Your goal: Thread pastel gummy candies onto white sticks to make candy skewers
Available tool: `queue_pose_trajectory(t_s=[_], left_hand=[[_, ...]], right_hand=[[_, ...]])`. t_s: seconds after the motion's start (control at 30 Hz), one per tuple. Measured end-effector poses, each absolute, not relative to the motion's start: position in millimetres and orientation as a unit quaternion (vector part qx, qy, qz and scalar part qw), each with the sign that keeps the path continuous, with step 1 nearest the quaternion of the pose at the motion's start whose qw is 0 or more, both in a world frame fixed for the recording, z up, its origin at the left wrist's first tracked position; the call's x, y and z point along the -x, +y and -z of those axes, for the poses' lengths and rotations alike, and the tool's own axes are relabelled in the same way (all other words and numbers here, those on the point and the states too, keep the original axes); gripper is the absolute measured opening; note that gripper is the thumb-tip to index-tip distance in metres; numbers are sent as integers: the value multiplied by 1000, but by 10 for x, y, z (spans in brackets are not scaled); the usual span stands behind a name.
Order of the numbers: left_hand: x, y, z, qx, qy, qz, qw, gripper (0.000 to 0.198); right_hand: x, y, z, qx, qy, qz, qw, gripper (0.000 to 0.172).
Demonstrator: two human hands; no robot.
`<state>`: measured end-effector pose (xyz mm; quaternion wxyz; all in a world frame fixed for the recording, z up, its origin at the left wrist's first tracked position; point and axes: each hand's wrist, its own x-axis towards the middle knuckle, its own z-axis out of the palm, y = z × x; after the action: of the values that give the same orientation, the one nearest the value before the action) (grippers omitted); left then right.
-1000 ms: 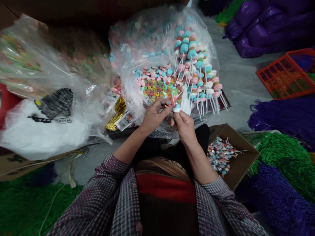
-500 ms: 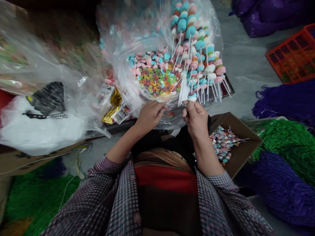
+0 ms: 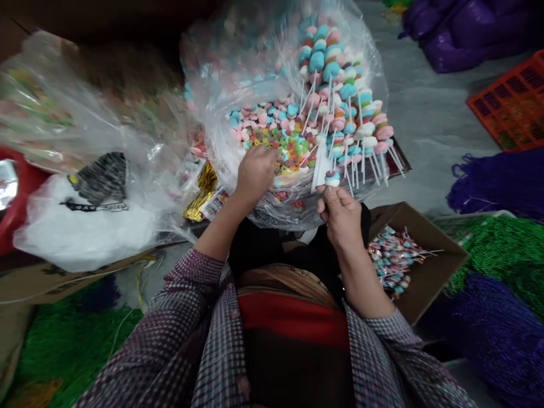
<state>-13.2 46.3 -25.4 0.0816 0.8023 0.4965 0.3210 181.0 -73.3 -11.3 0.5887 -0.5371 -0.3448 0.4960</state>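
Candy stack [image 3: 332, 179] upright near the skewered sweets [image 3: 331, 71], right hand [image 3: 342, 214] with its grip clamped on the base; left hand [image 3: 256, 171] at the ring gummies [image 3: 293, 148], grip apart or together, can't tell! Loosen that pinch and the stack may tumble; brush carelessly, gummies could scatter.

Near the middle of the frame, a small candy stack [image 3: 332, 179] shows dull red over blue over white. Skewered candies [image 3: 338, 120] above it mix pink, blue, white and orange-brown on white sticks; ring candies [image 3: 293, 148] left of them are green, yellow, orange and red. A dark-and-pale checked shirt [image 3: 187, 317] fills the bottom. The plastic basket [image 3: 510, 105] at upper right is orange, the stringy bundle [image 3: 504, 249] at right bright green, the knitted piece [image 3: 104, 178] at left mottled grey and black.
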Motion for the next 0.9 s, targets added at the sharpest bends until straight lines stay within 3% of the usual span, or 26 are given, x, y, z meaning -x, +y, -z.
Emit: queue_pose_trajectory(t_s=[0.17,0.5,0.63,0.73,0.9], left_hand=[[193,981,503,-783,544,-287,92,24],[199,938,548,-785,534,-299,98,8],[221,677,238,-779,506,-332,166,6],[127,304,58,-818,444,-281,236,8],[-185,-177,137,-895,359,-174,199,19]], right_hand=[[-1786,-753,137,541,-356,-502,573,46],[-1759,-774,181,547,-369,-508,554,46],[-1794,-765,175,543,-365,-503,564,44],[-1836,-739,162,558,-362,-481,572,44],[-1841,-731,136,561,-361,-470,578,45]])
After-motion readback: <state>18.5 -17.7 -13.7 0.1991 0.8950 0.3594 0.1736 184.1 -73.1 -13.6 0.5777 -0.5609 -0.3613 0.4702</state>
